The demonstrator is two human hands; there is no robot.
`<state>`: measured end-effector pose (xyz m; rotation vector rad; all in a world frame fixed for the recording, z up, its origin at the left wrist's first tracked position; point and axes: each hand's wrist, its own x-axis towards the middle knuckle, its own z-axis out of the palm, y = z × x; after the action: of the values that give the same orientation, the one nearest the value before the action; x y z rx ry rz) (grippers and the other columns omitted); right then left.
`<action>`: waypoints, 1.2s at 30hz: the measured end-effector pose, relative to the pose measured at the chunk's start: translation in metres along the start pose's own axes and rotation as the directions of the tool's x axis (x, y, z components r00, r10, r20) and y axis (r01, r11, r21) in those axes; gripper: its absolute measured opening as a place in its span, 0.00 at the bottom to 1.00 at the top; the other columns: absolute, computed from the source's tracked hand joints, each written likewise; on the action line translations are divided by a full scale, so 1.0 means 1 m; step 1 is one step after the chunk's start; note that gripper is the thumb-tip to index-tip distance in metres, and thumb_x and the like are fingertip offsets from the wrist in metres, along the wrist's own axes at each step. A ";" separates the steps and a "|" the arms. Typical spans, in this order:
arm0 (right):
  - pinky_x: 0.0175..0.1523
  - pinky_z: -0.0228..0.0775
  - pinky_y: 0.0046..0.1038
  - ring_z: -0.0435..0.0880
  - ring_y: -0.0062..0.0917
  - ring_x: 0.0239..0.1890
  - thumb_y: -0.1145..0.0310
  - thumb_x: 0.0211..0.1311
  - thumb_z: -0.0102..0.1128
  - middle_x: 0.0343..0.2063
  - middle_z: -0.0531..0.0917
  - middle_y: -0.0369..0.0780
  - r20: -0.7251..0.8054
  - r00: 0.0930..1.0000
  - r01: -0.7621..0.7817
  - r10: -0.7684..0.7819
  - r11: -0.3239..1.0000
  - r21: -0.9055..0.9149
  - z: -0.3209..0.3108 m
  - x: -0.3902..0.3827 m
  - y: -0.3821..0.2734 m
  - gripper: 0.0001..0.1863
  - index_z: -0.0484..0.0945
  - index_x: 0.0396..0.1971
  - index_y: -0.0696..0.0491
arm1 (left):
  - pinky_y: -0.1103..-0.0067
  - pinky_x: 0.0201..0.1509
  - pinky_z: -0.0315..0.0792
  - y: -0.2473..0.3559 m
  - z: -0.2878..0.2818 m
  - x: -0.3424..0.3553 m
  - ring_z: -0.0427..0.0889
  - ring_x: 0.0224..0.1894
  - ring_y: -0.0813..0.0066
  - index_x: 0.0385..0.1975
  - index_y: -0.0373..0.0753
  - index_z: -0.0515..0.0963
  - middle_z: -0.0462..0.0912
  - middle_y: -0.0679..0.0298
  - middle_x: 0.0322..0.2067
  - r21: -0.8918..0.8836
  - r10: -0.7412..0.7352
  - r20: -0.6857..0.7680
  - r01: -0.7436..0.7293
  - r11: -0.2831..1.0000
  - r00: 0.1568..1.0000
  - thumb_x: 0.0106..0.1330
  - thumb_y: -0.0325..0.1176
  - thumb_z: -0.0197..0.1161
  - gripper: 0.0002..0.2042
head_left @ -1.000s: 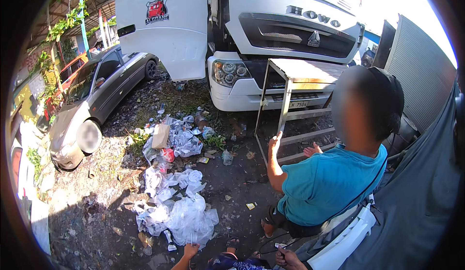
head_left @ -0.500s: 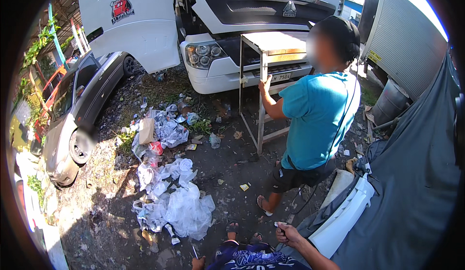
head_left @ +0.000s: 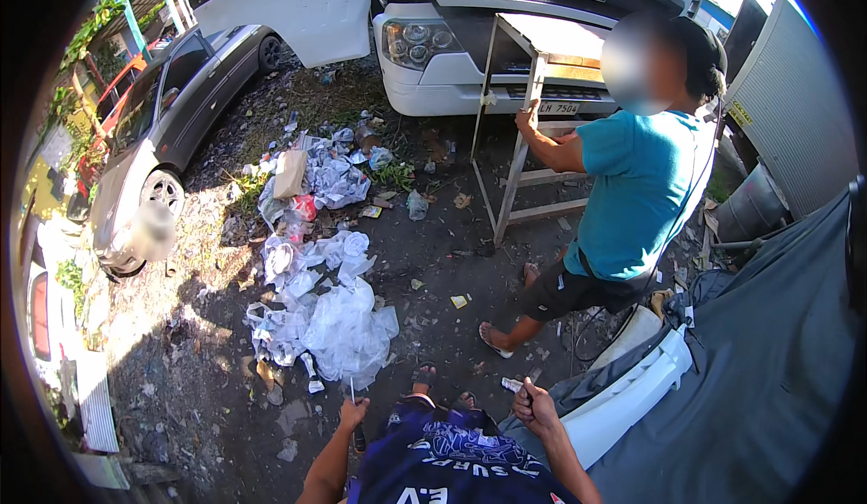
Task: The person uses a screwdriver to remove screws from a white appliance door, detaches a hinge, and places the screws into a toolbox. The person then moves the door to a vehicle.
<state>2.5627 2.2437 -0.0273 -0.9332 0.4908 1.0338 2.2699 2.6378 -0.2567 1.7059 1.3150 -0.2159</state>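
My left hand (head_left: 354, 412) is closed around a slim tool, perhaps a screwdriver. Its thin pale shaft (head_left: 352, 388) points away from me, and a dark end shows below the fist. On the right, my right hand (head_left: 536, 408) is closed on a small whitish piece (head_left: 512, 384), which sticks out past the fingers; its kind is too small to make out. The two hands are apart, on either side of my dark printed shirt (head_left: 452, 454). Beyond my left hand lies crumpled clear plastic sheeting (head_left: 348, 328). To the right of my right hand is a long white panel (head_left: 632, 396).
A person in a blue shirt (head_left: 641, 197) grips a tall wooden-topped stand (head_left: 519, 156) before a white truck (head_left: 433, 88). Scattered paper litter (head_left: 334, 174) covers the ground. A grey car (head_left: 172, 107) stands left; a dark tarp (head_left: 768, 350) slopes along the right.
My view has tilted down. Both hands have come higher into view, the left with more of its forearm showing. The person at the stand leans it slightly.
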 end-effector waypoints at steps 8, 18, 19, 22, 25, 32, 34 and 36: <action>0.16 0.45 0.18 0.57 0.14 0.13 0.49 0.79 0.43 0.16 0.61 0.29 0.026 0.999 -0.026 0.023 0.992 0.120 0.013 0.037 0.000 0.24 0.64 0.21 0.47 | 0.77 0.26 0.73 0.007 -0.031 0.005 0.82 0.22 0.77 0.38 0.31 0.85 0.84 0.61 0.23 0.029 0.055 -0.038 -0.054 0.998 0.998 0.65 0.43 0.68 0.18; 0.18 0.46 0.17 0.55 0.11 0.15 0.45 0.77 0.46 0.17 0.60 0.26 -0.165 0.970 0.219 -0.180 0.940 0.261 0.023 0.031 -0.020 0.26 0.61 0.19 0.44 | 0.83 0.16 0.62 0.279 0.052 0.097 0.65 0.14 0.86 0.46 0.34 0.82 0.76 0.67 0.24 -0.018 0.259 0.536 -0.296 0.955 0.804 0.77 0.55 0.48 0.27; 0.18 0.46 0.17 0.54 0.11 0.14 0.45 0.77 0.45 0.17 0.59 0.26 -0.220 0.953 0.266 -0.209 0.924 0.274 0.018 0.019 -0.013 0.27 0.61 0.18 0.44 | 0.84 0.16 0.61 0.308 0.076 0.091 0.65 0.13 0.86 0.48 0.34 0.81 0.76 0.66 0.26 -0.007 0.291 0.634 -0.372 0.928 0.716 0.77 0.57 0.44 0.30; 0.17 0.45 0.18 0.54 0.11 0.12 0.45 0.78 0.45 0.14 0.59 0.26 -0.401 0.894 0.363 -0.198 0.846 0.391 -0.011 0.000 0.035 0.27 0.60 0.17 0.44 | 0.86 0.20 0.61 0.380 0.152 0.019 0.67 0.18 0.88 0.49 0.34 0.81 0.76 0.69 0.26 0.067 0.210 0.835 -0.473 0.879 0.508 0.79 0.57 0.41 0.31; 0.16 0.45 0.18 0.56 0.11 0.12 0.45 0.77 0.46 0.14 0.60 0.26 -0.533 0.825 0.472 -0.186 0.745 0.471 -0.033 -0.025 0.083 0.27 0.59 0.17 0.43 | 0.87 0.22 0.62 0.410 0.216 -0.082 0.64 0.19 0.90 0.51 0.36 0.81 0.75 0.74 0.26 0.107 0.050 0.962 -0.538 0.836 0.268 0.80 0.56 0.38 0.30; 0.19 0.48 0.17 0.60 0.11 0.14 0.46 0.76 0.48 0.16 0.65 0.27 -0.608 0.750 0.594 -0.260 0.668 0.448 -0.109 -0.080 0.118 0.24 0.68 0.24 0.48 | 0.85 0.29 0.64 0.380 0.329 -0.244 0.65 0.24 0.87 0.52 0.36 0.81 0.75 0.73 0.29 0.138 -0.211 0.975 -0.555 0.821 -0.070 0.79 0.61 0.33 0.35; 0.19 0.48 0.17 0.60 0.11 0.14 0.49 0.77 0.49 0.16 0.65 0.27 -0.633 0.729 0.585 -0.262 0.719 0.375 -0.141 -0.110 0.106 0.23 0.70 0.25 0.50 | 0.83 0.28 0.64 0.372 0.361 -0.271 0.64 0.24 0.86 0.53 0.36 0.81 0.76 0.72 0.30 0.081 -0.143 0.988 -0.599 0.797 -0.056 0.79 0.61 0.33 0.36; 0.18 0.48 0.17 0.61 0.11 0.14 0.51 0.77 0.50 0.16 0.65 0.27 -0.648 0.697 0.631 -0.308 0.691 0.351 -0.181 -0.138 0.099 0.21 0.73 0.29 0.52 | 0.83 0.28 0.63 0.376 0.387 -0.291 0.65 0.24 0.86 0.52 0.35 0.81 0.75 0.72 0.30 0.060 -0.098 0.995 -0.594 0.803 -0.032 0.79 0.61 0.32 0.36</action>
<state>2.4247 2.0411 -0.0648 -0.7484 0.9022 0.0632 2.6101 2.1611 -0.0756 1.4638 -0.3152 -1.3998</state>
